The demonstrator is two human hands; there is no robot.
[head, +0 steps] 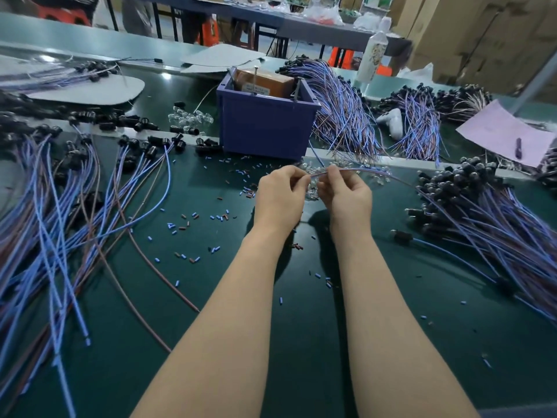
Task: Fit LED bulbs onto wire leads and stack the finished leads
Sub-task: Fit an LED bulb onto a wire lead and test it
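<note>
Wire lead arcs rightward from both hands; left hand and right hand pinch its left end above clear LED bulbs.

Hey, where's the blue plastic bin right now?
In the head view, the blue bin stands mid-frame on the green table, with loose clear bulbs to its left and a bundle of wire leads close on its right.
</note>
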